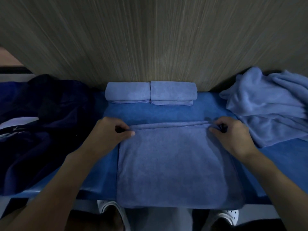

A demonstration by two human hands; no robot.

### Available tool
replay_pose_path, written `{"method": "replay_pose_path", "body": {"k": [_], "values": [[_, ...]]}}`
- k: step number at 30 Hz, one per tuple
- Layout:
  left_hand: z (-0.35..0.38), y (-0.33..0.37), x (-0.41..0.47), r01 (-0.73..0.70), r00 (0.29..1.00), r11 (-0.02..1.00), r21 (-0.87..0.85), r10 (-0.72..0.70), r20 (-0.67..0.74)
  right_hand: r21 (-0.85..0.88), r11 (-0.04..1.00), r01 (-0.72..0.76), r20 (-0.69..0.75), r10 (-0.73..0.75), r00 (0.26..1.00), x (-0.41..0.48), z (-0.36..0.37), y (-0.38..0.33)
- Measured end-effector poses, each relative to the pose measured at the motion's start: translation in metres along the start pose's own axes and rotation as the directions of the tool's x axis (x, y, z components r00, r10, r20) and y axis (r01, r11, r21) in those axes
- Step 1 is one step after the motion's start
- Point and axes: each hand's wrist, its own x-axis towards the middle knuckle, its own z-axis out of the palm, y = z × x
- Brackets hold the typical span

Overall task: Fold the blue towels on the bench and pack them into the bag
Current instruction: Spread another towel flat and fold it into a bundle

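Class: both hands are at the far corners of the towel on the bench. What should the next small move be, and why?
Probably bring the far edge over to the near edge, halving the towel. The left hand and right hand each pinch a far corner, and the towel lies flat, far larger than the two folded towels behind it.

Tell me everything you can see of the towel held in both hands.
The towel is mid-blue, soft and fuzzy like microfibre, with a stitched hem along its left side. It lies flat and roughly square on the blue bench, seemingly doubled over, since two edges show along its far side. Its near edge reaches past the bench's front. The left hand pinches the far left corner and the right hand pinches the far right corner.
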Motion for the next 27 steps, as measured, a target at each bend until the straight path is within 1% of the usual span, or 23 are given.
{"method": "replay_pose_path", "body": {"k": [2, 4, 7, 11, 14, 17, 19, 21, 24, 27], "values": [[-0.005, -0.003, 0.0, 0.002, 0.999, 1.0, 0.003, -0.002, 0.041, 0.123, 0.991, -0.057, -0.007, 0.058, 0.998, 0.001, -0.003, -0.001], [-0.007, -0.005, -0.001, 0.001, 0.998, 1.0, 0.002, -0.001, 0.056, 0.252, 0.959, -0.131, 0.018, 0.131, 0.991, 0.002, -0.007, -0.003], [-0.009, -0.004, -0.002, 0.011, 1.0, 0.999, -0.041, -0.01, 0.022, 0.397, 0.892, -0.217, 0.102, 0.193, 0.976, 0.002, -0.012, -0.004], [-0.012, 0.0, -0.003, -0.019, 0.997, 0.995, -0.1, 0.011, -0.076, 0.577, 0.783, -0.234, 0.156, 0.176, 0.972, -0.003, -0.026, -0.008], [-0.016, 0.006, -0.008, -0.042, 0.991, 0.981, -0.191, 0.016, -0.135, 0.696, 0.678, -0.234, 0.176, 0.155, 0.972, -0.008, -0.038, -0.009], [-0.024, 0.017, -0.018, -0.106, 0.988, 0.951, -0.289, 0.067, -0.142, 0.734, 0.648, -0.204, 0.146, 0.143, 0.979, -0.017, -0.05, -0.01], [-0.032, 0.026, -0.026, -0.162, 0.981, 0.934, -0.319, 0.117, -0.154, 0.763, 0.622, -0.177, 0.113, 0.142, 0.983, -0.025, -0.06, -0.014], [-0.041, 0.036, -0.033, -0.21, 0.973, 0.925, -0.316, 0.166, -0.163, 0.77, 0.62, -0.15, 0.086, 0.132, 0.988, -0.033, -0.072, -0.019], [-0.055, 0.052, -0.046, -0.243, 0.966, 0.93, -0.277, 0.205, -0.16, 0.76, 0.638, -0.12, 0.065, 0.109, 0.992, -0.041, -0.092, -0.028], [-0.074, 0.07, -0.058, -0.28, 0.952, 0.934, -0.223, 0.241, -0.189, 0.804, 0.584, -0.11, 0.036, 0.136, 0.99, -0.048, -0.117, -0.043]]}}
